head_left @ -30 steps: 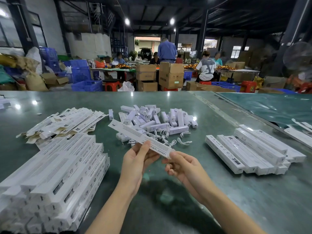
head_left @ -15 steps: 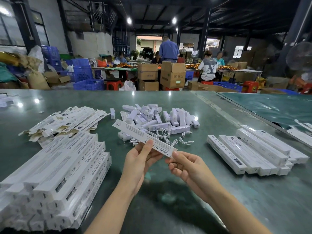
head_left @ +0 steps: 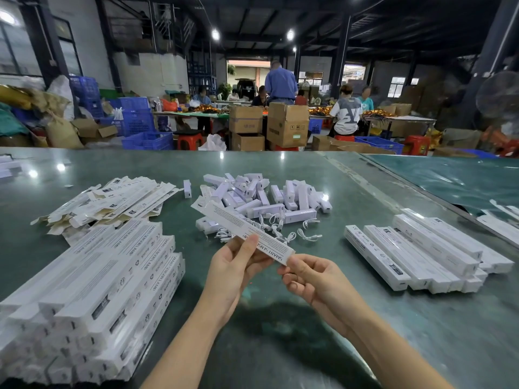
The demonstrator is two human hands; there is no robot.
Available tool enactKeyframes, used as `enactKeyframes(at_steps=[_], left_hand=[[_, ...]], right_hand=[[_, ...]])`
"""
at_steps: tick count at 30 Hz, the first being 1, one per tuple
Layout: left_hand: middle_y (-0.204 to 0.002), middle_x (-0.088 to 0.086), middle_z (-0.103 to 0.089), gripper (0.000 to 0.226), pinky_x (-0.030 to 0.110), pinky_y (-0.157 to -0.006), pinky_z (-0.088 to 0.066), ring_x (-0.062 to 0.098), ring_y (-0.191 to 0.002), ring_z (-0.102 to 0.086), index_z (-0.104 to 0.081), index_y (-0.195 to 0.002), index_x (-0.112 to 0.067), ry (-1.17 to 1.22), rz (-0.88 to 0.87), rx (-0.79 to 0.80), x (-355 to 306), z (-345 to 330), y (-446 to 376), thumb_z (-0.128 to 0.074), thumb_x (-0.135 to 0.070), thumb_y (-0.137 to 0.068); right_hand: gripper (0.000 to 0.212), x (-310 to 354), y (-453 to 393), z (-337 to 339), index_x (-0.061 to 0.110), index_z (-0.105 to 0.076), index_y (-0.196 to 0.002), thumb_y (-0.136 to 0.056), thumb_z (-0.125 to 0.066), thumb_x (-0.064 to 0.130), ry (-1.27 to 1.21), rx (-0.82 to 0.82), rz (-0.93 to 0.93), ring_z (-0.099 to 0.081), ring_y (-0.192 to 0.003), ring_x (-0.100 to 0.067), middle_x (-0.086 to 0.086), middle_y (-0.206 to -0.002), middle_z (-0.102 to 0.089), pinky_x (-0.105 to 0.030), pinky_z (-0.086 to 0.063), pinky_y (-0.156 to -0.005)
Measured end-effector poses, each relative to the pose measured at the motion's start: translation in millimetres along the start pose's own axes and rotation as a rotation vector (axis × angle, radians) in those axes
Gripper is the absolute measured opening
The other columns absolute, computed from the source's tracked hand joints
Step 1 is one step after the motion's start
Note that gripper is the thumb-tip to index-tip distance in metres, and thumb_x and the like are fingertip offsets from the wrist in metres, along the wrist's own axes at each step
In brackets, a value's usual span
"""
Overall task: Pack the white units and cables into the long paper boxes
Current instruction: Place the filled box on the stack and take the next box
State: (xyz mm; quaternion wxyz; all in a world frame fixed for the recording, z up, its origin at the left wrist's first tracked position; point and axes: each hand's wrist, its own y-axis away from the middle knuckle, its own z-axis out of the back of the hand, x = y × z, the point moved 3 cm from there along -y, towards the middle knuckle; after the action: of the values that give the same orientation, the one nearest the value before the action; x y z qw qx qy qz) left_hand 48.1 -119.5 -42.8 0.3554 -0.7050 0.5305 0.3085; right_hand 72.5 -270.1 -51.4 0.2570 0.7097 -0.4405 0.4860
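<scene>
A long white paper box [head_left: 224,219] printed "SMART SENSOR LAMP" hangs over the table, slanting from far left to near right. My left hand [head_left: 234,266] grips it near its near end, thumb on top. My right hand [head_left: 309,276] pinches the box's near end with thumb and forefinger. Behind the box lies a heap of white units [head_left: 264,196], with several short white cables [head_left: 280,228] in front of it.
A big stack of long boxes [head_left: 92,290] fills the near left. Flat unfolded boxes [head_left: 112,200] lie at the far left. More long boxes [head_left: 421,248] sit in rows at the right. The green table [head_left: 280,332] runs under everything. People work at tables far behind.
The box and both hands have hardly shifted; the grip looks the same.
</scene>
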Motion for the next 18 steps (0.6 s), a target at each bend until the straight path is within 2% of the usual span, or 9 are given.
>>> enactKeyframes(at_steps=[2,4,6,8,10,11,13,15,18], left_hand=[[-0.099,0.016,-0.075,0.026,0.025,-0.072,-0.058,0.023,-0.088,-0.073,-0.065,-0.107,-0.004,-0.066,-0.051,-0.037,-3,-3,0,-0.061,-0.02,-0.086],[-0.093,0.01,-0.075,0.022,0.026,-0.073,-0.058,0.019,-0.086,-0.072,-0.065,-0.108,-0.01,-0.268,-0.206,-0.134,-7,0,1,-0.065,-0.018,-0.088],[-0.091,0.003,-0.073,0.017,0.026,-0.082,-0.053,0.014,-0.089,-0.069,-0.068,-0.104,-0.015,-0.621,-0.437,-0.262,-14,6,4,-0.071,-0.015,-0.087],[-0.104,-0.004,-0.068,0.028,0.02,-0.093,-0.044,0.009,-0.102,-0.06,-0.072,-0.11,-0.017,-0.905,-0.632,-0.315,-20,10,8,-0.074,-0.006,-0.085],[-0.113,-0.001,-0.061,0.045,0.022,-0.098,-0.04,0.013,-0.108,-0.052,-0.072,-0.116,-0.019,-1.095,-0.739,-0.324,-20,13,9,-0.074,0.006,-0.079],[-0.113,0.001,-0.058,0.05,0.024,-0.099,-0.039,0.016,-0.108,-0.049,-0.072,-0.117,-0.019,-1.158,-0.757,-0.331,-19,13,8,-0.074,0.01,-0.076],[-0.111,0.002,-0.053,0.052,0.015,-0.099,-0.035,0.013,-0.106,-0.045,-0.071,-0.116,-0.02,-1.186,-0.765,-0.326,-17,13,7,-0.076,0.01,-0.074],[-0.111,-0.001,-0.048,0.054,0.005,-0.095,-0.033,0.006,-0.102,-0.046,-0.067,-0.121,-0.019,-1.122,-0.739,-0.335,-14,11,7,-0.077,0.008,-0.075],[-0.109,-0.005,-0.051,0.039,0.009,-0.077,-0.043,0.001,-0.09,-0.054,-0.056,-0.116,-0.026,-0.86,-0.542,-0.396,-9,12,4,-0.07,-0.007,-0.085]], right_hand=[[0.03,4,0,0,0.003,-0.075,-0.093,-0.072,-0.072,0.025,0.023,-0.012,0.013,-0.06,-0.065,-0.013,-0.014,-0.086,-0.067,-0.02,-0.051,-0.059],[0.039,11,0,-1,0.009,-0.068,-0.111,-0.076,-0.071,0.025,0.225,-0.084,0.08,-0.062,-0.069,-0.015,-0.013,-0.095,-0.069,-0.023,-0.05,-0.06],[0.057,22,3,-2,0.022,-0.056,-0.129,-0.075,-0.073,0.028,0.533,-0.193,0.263,-0.064,-0.076,-0.015,-0.003,-0.103,-0.069,-0.025,-0.05,-0.067],[0.075,30,9,-11,0.032,-0.045,-0.138,-0.071,-0.078,0.035,0.718,-0.149,0.486,-0.063,-0.08,-0.014,0.011,-0.11,-0.063,-0.025,-0.051,-0.071],[0.081,32,13,-22,0.035,-0.042,-0.139,-0.069,-0.083,0.038,0.841,-0.078,0.666,-0.063,-0.088,-0.013,0.017,-0.116,-0.058,-0.021,-0.051,-0.074],[0.077,33,13,-26,0.033,-0.046,-0.136,-0.069,-0.082,0.035,0.899,-0.079,0.748,-0.062,-0.095,-0.011,0.013,-0.119,-0.059,-0.018,-0.049,-0.078],[0.057,33,12,-33,0.022,-0.059,-0.124,-0.071,-0.08,0.028,0.983,-0.124,0.888,-0.061,-0.101,-0.006,0.005,-0.117,-0.062,-0.01,-0.044,-0.082],[0.035,33,9,-35,0.01,-0.068,-0.108,-0.076,-0.078,0.02,1.046,-0.183,0.977,-0.061,-0.098,-0.003,0.001,-0.11,-0.065,-0.007,-0.041,-0.082],[0.025,29,5,-29,0.004,-0.07,-0.1,-0.078,-0.076,0.013,1.076,-0.249,1.03,-0.062,-0.095,-0.006,-0.002,-0.104,-0.066,-0.015,-0.048,-0.082]])
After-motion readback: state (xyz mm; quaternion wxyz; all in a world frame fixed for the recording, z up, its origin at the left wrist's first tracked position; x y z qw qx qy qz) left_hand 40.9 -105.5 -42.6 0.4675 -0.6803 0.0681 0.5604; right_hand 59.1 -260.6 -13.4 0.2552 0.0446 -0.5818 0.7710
